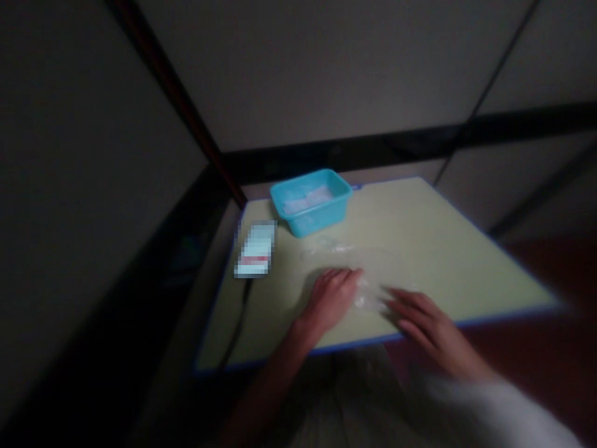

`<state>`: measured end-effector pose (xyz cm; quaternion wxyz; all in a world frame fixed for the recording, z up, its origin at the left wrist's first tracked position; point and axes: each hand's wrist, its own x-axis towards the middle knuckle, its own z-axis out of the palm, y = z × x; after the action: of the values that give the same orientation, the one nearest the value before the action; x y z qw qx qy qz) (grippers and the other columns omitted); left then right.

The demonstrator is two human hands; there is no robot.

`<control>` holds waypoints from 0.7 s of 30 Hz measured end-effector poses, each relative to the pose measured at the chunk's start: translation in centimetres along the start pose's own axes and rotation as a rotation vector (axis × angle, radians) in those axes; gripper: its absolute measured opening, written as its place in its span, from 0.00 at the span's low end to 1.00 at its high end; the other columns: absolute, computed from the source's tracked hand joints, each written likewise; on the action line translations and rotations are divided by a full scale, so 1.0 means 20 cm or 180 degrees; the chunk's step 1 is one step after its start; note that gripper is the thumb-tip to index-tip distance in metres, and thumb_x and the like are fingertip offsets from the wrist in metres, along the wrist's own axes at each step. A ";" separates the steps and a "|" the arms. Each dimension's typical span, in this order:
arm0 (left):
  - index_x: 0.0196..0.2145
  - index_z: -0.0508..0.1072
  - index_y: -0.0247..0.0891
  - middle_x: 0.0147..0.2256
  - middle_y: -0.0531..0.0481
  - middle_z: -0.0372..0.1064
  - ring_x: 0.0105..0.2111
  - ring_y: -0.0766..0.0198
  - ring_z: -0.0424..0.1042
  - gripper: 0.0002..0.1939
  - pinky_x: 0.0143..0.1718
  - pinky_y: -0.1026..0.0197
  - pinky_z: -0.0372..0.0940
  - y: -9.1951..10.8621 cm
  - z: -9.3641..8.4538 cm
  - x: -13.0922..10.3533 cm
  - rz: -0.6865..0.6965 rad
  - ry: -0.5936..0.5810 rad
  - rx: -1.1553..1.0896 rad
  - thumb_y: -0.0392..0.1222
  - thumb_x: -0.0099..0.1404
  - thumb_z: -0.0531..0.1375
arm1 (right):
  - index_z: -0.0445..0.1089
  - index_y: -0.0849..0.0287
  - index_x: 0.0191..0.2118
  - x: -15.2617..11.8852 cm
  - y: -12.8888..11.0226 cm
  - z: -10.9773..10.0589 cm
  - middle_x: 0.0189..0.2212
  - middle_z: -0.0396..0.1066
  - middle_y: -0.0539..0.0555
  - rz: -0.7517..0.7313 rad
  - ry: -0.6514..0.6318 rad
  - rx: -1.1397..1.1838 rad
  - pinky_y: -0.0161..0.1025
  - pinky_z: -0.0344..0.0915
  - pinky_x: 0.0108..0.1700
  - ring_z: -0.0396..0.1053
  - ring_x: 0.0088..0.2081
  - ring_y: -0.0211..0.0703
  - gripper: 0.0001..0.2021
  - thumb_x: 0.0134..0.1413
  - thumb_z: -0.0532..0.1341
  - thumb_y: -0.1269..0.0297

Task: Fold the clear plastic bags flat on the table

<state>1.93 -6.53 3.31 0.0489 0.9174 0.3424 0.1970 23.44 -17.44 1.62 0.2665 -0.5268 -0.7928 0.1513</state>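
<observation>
A clear plastic bag or sheet [377, 261] lies crumpled on the pale yellow table [448, 249], its outline hard to make out. My left hand [333, 294] rests on its near part, with the fingers curled in and the plastic at the fingertips. To the right, my right hand [417, 317] is at the near edge of the plastic, fingers stretched out and slightly apart, a little smeared by motion. Nothing shows in that hand, and I cannot tell whether its fingertips touch the plastic.
A turquoise plastic basket [321, 218] with pale, flat items inside stands at the back of the table. Left of it lies a lit phone [255, 249], its screen blurred, with a dark cable [237, 323] running over the near edge. Blue edging borders the table; a wall rises behind.
</observation>
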 end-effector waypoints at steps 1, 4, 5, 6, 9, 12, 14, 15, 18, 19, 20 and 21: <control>0.47 0.68 0.37 0.41 0.47 0.72 0.41 0.59 0.72 0.14 0.45 0.56 0.67 0.00 0.00 0.00 0.0002 -0.0016 0.0072 0.30 0.63 0.55 | 0.62 0.51 0.57 0.00 0.00 0.00 0.60 0.57 0.56 -0.0083 -0.0047 -0.0119 0.53 0.59 0.56 0.57 0.58 0.50 0.18 0.63 0.52 0.61; 0.48 0.67 0.36 0.48 0.44 0.69 0.47 0.56 0.68 0.14 0.47 0.53 0.66 0.04 -0.02 -0.01 -0.0005 -0.0021 0.0262 0.30 0.64 0.54 | 0.58 0.51 0.60 -0.01 0.00 0.00 0.63 0.53 0.57 -0.0230 -0.0111 -0.0435 0.55 0.60 0.55 0.57 0.58 0.52 0.21 0.62 0.54 0.60; 0.48 0.67 0.35 0.50 0.44 0.67 0.49 0.56 0.67 0.14 0.47 0.53 0.66 0.06 -0.03 -0.03 0.0002 -0.0032 0.0284 0.30 0.64 0.54 | 0.58 0.51 0.61 -0.01 0.01 0.01 0.63 0.52 0.57 -0.0248 -0.0116 -0.0522 0.55 0.60 0.54 0.57 0.58 0.53 0.22 0.61 0.54 0.59; 0.48 0.67 0.34 0.51 0.43 0.66 0.50 0.55 0.67 0.14 0.48 0.52 0.66 0.08 -0.03 -0.05 0.0028 -0.0066 0.0277 0.31 0.65 0.53 | 0.58 0.51 0.61 -0.01 0.01 0.01 0.63 0.52 0.57 -0.0256 -0.0116 -0.0597 0.56 0.61 0.54 0.57 0.58 0.54 0.23 0.61 0.55 0.58; 0.50 0.66 0.33 0.54 0.43 0.64 0.53 0.56 0.64 0.14 0.51 0.53 0.64 0.15 -0.04 -0.12 0.0231 -0.0243 0.0144 0.34 0.66 0.52 | 0.56 0.51 0.62 -0.02 0.00 0.01 0.63 0.53 0.58 -0.0248 -0.0085 -0.0748 0.56 0.62 0.52 0.58 0.58 0.55 0.25 0.60 0.55 0.57; 0.55 0.61 0.32 0.58 0.43 0.59 0.59 0.57 0.57 0.20 0.57 0.54 0.59 0.20 -0.01 -0.19 0.0445 -0.0411 0.0045 0.40 0.68 0.52 | 0.52 0.51 0.63 -0.04 0.00 0.02 0.63 0.53 0.57 -0.0228 -0.0076 -0.0800 0.55 0.60 0.54 0.56 0.59 0.54 0.27 0.60 0.55 0.57; 0.57 0.58 0.31 0.60 0.43 0.55 0.61 0.57 0.54 0.24 0.59 0.54 0.56 0.21 0.01 -0.22 0.0479 -0.0510 0.0033 0.46 0.68 0.52 | 0.50 0.50 0.64 -0.05 0.00 0.02 0.63 0.53 0.57 -0.0236 -0.0117 -0.0819 0.54 0.60 0.54 0.55 0.60 0.54 0.28 0.60 0.55 0.57; 0.58 0.58 0.31 0.61 0.42 0.54 0.61 0.57 0.53 0.25 0.59 0.53 0.55 0.21 0.02 -0.22 0.0475 -0.0559 0.0040 0.48 0.68 0.52 | 0.49 0.50 0.65 -0.05 0.01 0.02 0.63 0.53 0.57 -0.0249 -0.0151 -0.0840 0.54 0.60 0.55 0.55 0.60 0.54 0.29 0.60 0.56 0.57; 0.59 0.55 0.32 0.62 0.41 0.51 0.62 0.56 0.50 0.28 0.60 0.53 0.52 0.19 0.03 -0.22 0.0454 -0.0670 0.0090 0.52 0.68 0.51 | 0.49 0.51 0.65 -0.06 0.02 0.03 0.63 0.51 0.57 -0.0313 -0.0253 -0.0942 0.54 0.60 0.55 0.53 0.61 0.54 0.29 0.60 0.56 0.57; 0.60 0.55 0.32 0.62 0.41 0.50 0.62 0.56 0.49 0.29 0.61 0.52 0.52 0.19 0.02 -0.22 0.0448 -0.0695 0.0103 0.53 0.68 0.50 | 0.49 0.51 0.64 -0.07 0.02 0.03 0.64 0.50 0.58 -0.0336 -0.0281 -0.0975 0.55 0.60 0.54 0.53 0.61 0.54 0.29 0.60 0.56 0.58; 0.60 0.55 0.32 0.62 0.41 0.50 0.63 0.55 0.48 0.29 0.61 0.52 0.51 0.19 0.02 -0.22 0.0443 -0.0712 0.0113 0.53 0.68 0.49 | 0.50 0.52 0.64 -0.07 0.02 0.03 0.64 0.50 0.58 -0.0359 -0.0297 -0.0999 0.55 0.60 0.54 0.52 0.61 0.54 0.28 0.60 0.56 0.58; 0.60 0.55 0.32 0.63 0.41 0.49 0.63 0.55 0.47 0.29 0.61 0.51 0.51 0.19 0.02 -0.23 0.0442 -0.0723 0.0119 0.54 0.68 0.49 | 0.51 0.52 0.64 -0.07 0.02 0.03 0.64 0.50 0.58 -0.0378 -0.0297 -0.1013 0.56 0.60 0.54 0.52 0.61 0.55 0.28 0.60 0.56 0.58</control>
<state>1.28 -12.34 2.32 0.0565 0.9560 0.2740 0.0884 23.87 -18.50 0.47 0.1511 -0.5070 -0.8480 0.0321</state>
